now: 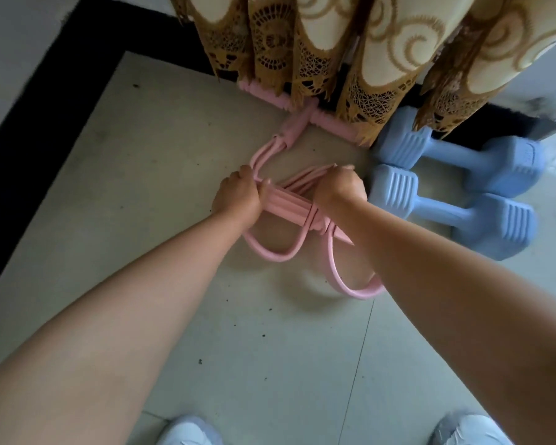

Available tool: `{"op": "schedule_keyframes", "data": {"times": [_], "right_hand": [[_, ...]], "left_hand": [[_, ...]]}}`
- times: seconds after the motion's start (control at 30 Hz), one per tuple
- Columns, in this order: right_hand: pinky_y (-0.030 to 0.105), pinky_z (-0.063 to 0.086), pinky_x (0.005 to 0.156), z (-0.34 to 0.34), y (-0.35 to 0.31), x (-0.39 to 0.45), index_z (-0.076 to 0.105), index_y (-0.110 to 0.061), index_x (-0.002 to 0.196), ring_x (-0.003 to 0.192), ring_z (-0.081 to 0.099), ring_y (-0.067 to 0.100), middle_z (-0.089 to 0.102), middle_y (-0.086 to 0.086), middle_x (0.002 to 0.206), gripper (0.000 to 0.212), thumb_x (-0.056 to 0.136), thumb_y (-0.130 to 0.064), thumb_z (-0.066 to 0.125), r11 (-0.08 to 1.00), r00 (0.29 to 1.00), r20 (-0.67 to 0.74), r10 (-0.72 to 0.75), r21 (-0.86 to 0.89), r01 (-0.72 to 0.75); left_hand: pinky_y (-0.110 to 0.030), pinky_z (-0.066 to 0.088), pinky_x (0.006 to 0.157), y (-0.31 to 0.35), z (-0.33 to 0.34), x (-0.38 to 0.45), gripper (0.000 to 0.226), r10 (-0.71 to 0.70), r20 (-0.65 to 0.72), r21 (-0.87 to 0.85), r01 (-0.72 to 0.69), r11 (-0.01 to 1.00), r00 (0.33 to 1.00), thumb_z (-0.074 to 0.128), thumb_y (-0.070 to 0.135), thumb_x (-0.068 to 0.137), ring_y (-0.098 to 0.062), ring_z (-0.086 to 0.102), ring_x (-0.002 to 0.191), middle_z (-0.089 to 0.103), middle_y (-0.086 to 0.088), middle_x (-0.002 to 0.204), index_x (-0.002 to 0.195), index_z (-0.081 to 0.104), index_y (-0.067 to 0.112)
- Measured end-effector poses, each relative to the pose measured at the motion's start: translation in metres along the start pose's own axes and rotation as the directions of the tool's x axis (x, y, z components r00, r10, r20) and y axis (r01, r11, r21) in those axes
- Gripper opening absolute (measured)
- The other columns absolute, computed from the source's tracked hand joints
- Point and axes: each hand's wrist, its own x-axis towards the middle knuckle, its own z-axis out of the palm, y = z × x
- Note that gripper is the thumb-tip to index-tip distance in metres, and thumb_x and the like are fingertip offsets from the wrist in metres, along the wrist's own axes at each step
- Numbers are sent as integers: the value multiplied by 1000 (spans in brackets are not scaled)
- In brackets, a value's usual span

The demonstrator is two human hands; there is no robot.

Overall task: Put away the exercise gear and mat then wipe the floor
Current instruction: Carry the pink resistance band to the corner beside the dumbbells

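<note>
Hands on pink resistance band — floor

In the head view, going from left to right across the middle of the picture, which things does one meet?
Left hand → pink pedal resistance band, gripped by both hands → right hand → two blue dumbbells lying on the floor.

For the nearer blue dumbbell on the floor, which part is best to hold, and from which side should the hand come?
Take the nearer blue dumbbell by its narrow middle bar, coming from above. It lies flat on the floor with wide ribbed heads at both ends, and the second dumbbell lies close behind it, so the top probably offers the freest approach.
</note>
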Motion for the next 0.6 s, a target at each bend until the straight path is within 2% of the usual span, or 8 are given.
{"op": "schedule_keyframes", "data": {"times": [0.1, 0.23, 0.3, 0.43, 0.53, 0.6], "right_hand": [[33, 44, 99, -8, 2, -10, 37, 3, 140, 129, 45, 29, 39, 19, 142, 46, 96, -9, 39, 981, 996, 16, -84, -173, 86], [36, 47, 95, -21, 8, -19, 38, 0, 140, 129, 45, 31, 34, 22, 144, 46, 94, -7, 43, 893, 980, 58, -193, -404, 199], [39, 48, 92, -24, 12, -18, 43, 1, 136, 126, 49, 35, 40, 22, 141, 44, 92, -3, 43, 845, 957, 86, -278, -451, 286], [37, 50, 88, -29, 21, -19, 55, -2, 123, 118, 54, 33, 54, 17, 129, 36, 89, -4, 44, 774, 912, 174, -371, -486, 407], [35, 51, 83, -32, 25, -23, 59, -7, 117, 112, 58, 32, 60, 12, 122, 32, 88, -14, 48, 709, 869, 243, -430, -504, 492], [34, 51, 82, -35, 28, -24, 60, -11, 116, 107, 59, 28, 63, 7, 116, 38, 87, -35, 55, 652, 833, 349, -429, -519, 553]], "left_hand": [[-40, 44, 87, 0, 0, -9, 45, 37, 27, 21, -38, 999, 999, 39, 32, 100, -39, 54, 114, 55, -25, 126, 127, 42, -5], [-39, 43, 92, 13, 14, -20, 46, 83, 162, -4, -83, 997, 983, 37, 30, 100, -39, 53, 116, 48, -28, 132, 130, 39, -6], [-39, 43, 90, 17, 22, -24, 47, 122, 230, -9, -123, 992, 966, 37, 31, 101, -39, 53, 114, 45, -28, 133, 129, 39, -7], [-38, 44, 94, 10, 20, -18, 44, 110, 219, -119, -85, 989, 969, 45, 30, 98, -38, 53, 115, 46, -26, 133, 126, 43, -4], [-36, 44, 99, -1, 17, -19, 64, 164, 316, -126, -130, 984, 934, 62, 38, 87, -33, 49, 121, 44, -20, 137, 135, 39, 3], [-36, 42, 104, -8, 18, -22, 82, 201, 393, -91, -180, 980, 897, 75, 39, 72, -31, 45, 126, 43, -17, 139, 138, 37, 8]]}}
